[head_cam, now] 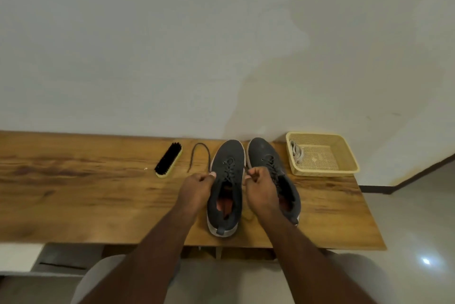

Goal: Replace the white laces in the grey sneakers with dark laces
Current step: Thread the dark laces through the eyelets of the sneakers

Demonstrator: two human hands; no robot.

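Sneakers (248,180) both wearing dark laces (229,172); white laces (296,153) lying in basket (344,170). Left hand (197,188), right hand (261,185) each pinching lace ends, probably tightening; tying remaining.

Two dark grey sneakers (225,188) with pale soles, orange-red insides and dark laces (230,172) stand on a streaked brown wood-grain table (73,193) beside a black-bristled, yellow-backed brush (168,159) and a pale yellow mesh basket (322,154) holding white laces (296,152).
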